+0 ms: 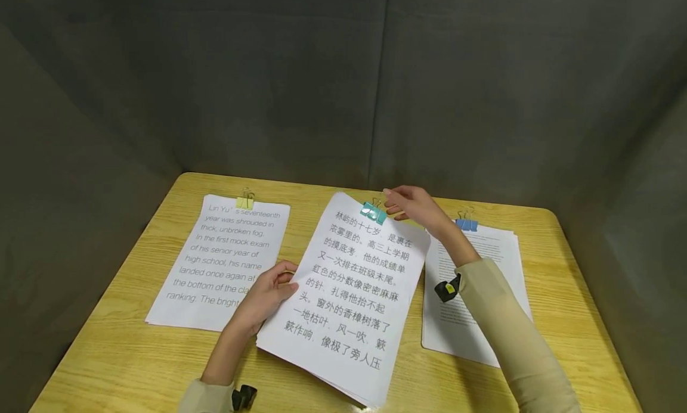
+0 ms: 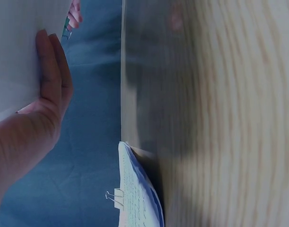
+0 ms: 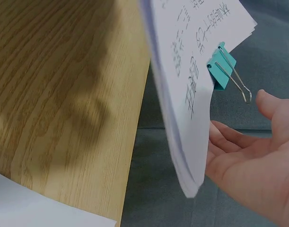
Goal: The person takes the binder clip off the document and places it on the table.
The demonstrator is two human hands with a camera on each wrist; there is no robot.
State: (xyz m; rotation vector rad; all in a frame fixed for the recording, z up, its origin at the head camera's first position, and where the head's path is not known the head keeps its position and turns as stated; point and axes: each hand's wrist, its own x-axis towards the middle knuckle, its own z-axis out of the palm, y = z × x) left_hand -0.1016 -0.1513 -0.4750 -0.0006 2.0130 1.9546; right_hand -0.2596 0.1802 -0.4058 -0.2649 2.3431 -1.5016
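Observation:
A clipped stack of paper [image 1: 351, 294] with large Chinese print is held up at a tilt off the table. My left hand [image 1: 268, 295] grips its left edge, thumb on the front; the left wrist view shows the fingers [image 2: 50, 71] straight along the back. A teal binder clip [image 1: 373, 213] bites the top edge, its wire handles [image 3: 236, 78] sticking out beyond the paper. Beside this clip is my right hand [image 1: 421, 211], at the stack's top right. In the right wrist view its fingers reach behind the paper, while the thumb [image 3: 267, 104] stands apart from the wire handles.
On the left of the wooden table [image 1: 126, 276] lies an English-print stack [image 1: 225, 258] with a yellow binder clip [image 1: 244, 202]. A small-print stack [image 1: 483, 264] with a blue binder clip [image 1: 467, 224] lies at right, partly under the right forearm. Dark curtains [image 1: 279, 91] surround the table.

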